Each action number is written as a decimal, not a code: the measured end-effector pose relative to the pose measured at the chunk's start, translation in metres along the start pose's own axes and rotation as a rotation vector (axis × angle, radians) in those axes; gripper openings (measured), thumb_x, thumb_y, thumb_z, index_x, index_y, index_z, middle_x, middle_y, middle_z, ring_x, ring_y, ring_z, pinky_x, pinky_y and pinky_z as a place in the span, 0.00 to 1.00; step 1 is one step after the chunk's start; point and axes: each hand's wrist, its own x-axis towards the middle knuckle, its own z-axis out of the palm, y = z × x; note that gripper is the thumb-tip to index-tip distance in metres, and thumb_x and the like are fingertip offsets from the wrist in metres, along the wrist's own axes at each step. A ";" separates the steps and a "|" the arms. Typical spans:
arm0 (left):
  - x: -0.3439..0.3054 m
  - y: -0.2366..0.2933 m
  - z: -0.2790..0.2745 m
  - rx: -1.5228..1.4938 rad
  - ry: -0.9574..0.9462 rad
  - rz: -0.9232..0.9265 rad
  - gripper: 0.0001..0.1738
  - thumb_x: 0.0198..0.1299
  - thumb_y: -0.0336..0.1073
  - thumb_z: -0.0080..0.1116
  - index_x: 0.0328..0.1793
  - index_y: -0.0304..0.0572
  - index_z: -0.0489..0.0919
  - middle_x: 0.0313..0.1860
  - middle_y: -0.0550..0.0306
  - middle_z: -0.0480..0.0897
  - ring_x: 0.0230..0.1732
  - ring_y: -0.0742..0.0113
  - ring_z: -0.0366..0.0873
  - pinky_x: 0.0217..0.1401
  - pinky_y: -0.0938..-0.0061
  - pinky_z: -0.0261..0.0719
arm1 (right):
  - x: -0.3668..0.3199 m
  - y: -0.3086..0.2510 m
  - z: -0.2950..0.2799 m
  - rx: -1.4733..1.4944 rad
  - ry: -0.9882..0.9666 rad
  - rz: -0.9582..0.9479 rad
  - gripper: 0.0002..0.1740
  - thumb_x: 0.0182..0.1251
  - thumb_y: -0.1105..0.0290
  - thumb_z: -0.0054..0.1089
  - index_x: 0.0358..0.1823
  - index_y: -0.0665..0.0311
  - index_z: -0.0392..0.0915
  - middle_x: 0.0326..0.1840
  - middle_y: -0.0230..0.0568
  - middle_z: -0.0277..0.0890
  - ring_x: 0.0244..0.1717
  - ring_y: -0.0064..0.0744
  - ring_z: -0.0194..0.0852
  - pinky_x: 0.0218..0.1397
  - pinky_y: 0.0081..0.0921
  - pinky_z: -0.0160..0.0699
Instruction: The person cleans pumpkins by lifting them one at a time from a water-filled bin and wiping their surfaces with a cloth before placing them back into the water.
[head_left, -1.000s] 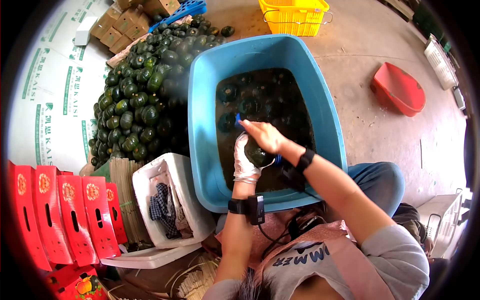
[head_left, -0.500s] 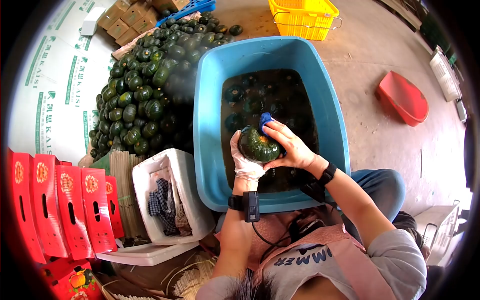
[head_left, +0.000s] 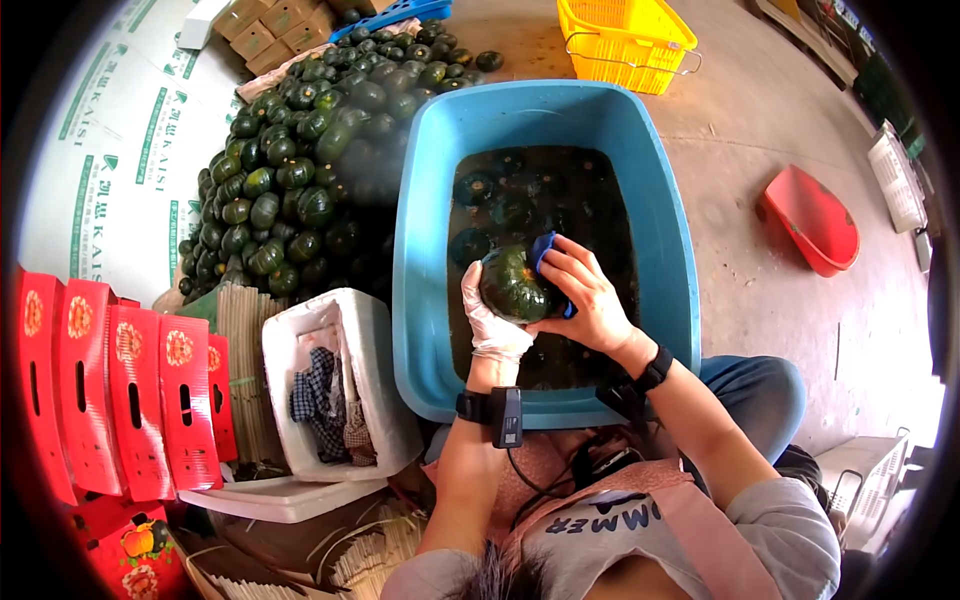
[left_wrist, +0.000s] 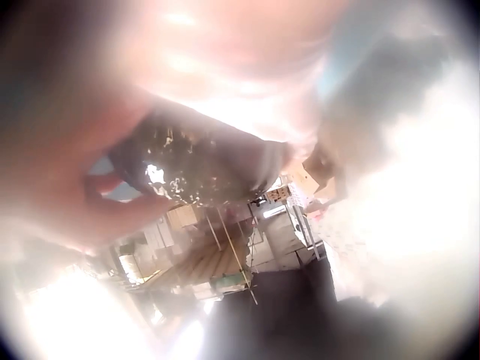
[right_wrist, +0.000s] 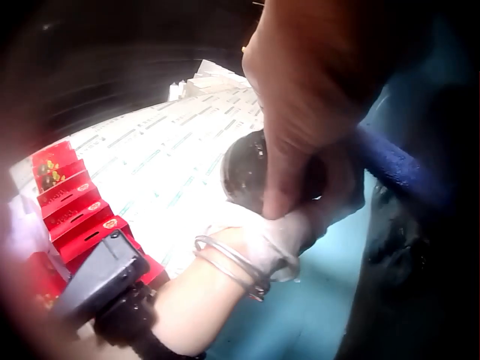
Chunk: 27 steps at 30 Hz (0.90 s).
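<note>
A wet dark green squash is held above the water inside a blue tub. The left hand, in a thin white glove, grips it from the left and below. On its right side the bare right hand presses a blue cloth to the skin, fingers bent round the cloth and thumb at the squash's lower edge. The right wrist view shows the squash between the right hand and the gloved left hand. More squashes lie in the tub's dark water.
Left of the tub is a large squash pile. A white foam box with cloths and red cartons stand at the lower left. A yellow basket and a red scoop-like container are on the floor beyond and right.
The squash was raised and turned into clearer view, held between both hands. The right hand moved from above the left hand to the squash's right side, with the blue cloth.
</note>
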 end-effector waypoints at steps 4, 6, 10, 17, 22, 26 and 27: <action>0.007 -0.001 -0.013 -0.013 -0.089 0.043 0.33 0.60 0.63 0.49 0.56 0.43 0.79 0.52 0.51 0.83 0.52 0.52 0.80 0.57 0.51 0.78 | -0.014 -0.006 0.019 0.152 0.078 0.065 0.37 0.32 0.70 0.80 0.51 0.68 0.77 0.57 0.47 0.75 0.60 0.50 0.71 0.62 0.39 0.73; 0.006 0.001 -0.008 -0.037 -0.081 0.043 0.33 0.60 0.63 0.49 0.55 0.43 0.79 0.52 0.51 0.83 0.52 0.52 0.80 0.57 0.51 0.78 | -0.014 -0.012 0.017 0.185 0.100 0.063 0.33 0.35 0.75 0.79 0.50 0.68 0.77 0.55 0.47 0.75 0.57 0.48 0.73 0.59 0.38 0.74; -0.007 0.010 0.003 -0.060 -0.084 -0.019 0.32 0.58 0.63 0.51 0.55 0.44 0.79 0.51 0.50 0.83 0.52 0.51 0.79 0.59 0.51 0.77 | -0.018 -0.004 0.007 0.261 -0.023 0.030 0.32 0.43 0.72 0.77 0.55 0.65 0.77 0.57 0.46 0.75 0.60 0.45 0.72 0.65 0.41 0.68; 0.009 -0.026 -0.019 -0.057 -0.077 -0.165 0.27 0.65 0.60 0.49 0.63 0.55 0.74 0.59 0.59 0.78 0.59 0.59 0.77 0.62 0.61 0.76 | 0.018 0.011 0.020 0.176 -0.388 -0.122 0.39 0.65 0.48 0.60 0.70 0.65 0.64 0.73 0.50 0.61 0.78 0.51 0.49 0.75 0.56 0.49; 0.009 -0.028 -0.018 0.337 0.043 0.156 0.17 0.66 0.43 0.53 0.58 0.47 0.76 0.46 0.57 0.82 0.48 0.64 0.80 0.53 0.68 0.80 | 0.027 0.040 0.051 1.254 -0.190 1.263 0.45 0.70 0.31 0.38 0.60 0.70 0.75 0.49 0.44 0.81 0.48 0.31 0.79 0.59 0.27 0.72; 0.016 -0.018 -0.017 0.070 0.084 -0.012 0.18 0.60 0.51 0.58 0.47 0.48 0.79 0.43 0.59 0.82 0.46 0.62 0.80 0.52 0.64 0.79 | 0.003 0.038 0.070 1.360 -0.060 1.287 0.43 0.70 0.32 0.39 0.63 0.66 0.69 0.53 0.38 0.79 0.52 0.30 0.77 0.60 0.30 0.74; 0.018 -0.018 -0.011 0.116 0.201 0.125 0.20 0.56 0.55 0.60 0.45 0.50 0.79 0.42 0.60 0.82 0.45 0.61 0.80 0.51 0.63 0.79 | -0.006 0.026 0.072 1.424 -0.049 1.169 0.39 0.73 0.36 0.39 0.65 0.65 0.69 0.60 0.39 0.75 0.60 0.29 0.71 0.67 0.29 0.66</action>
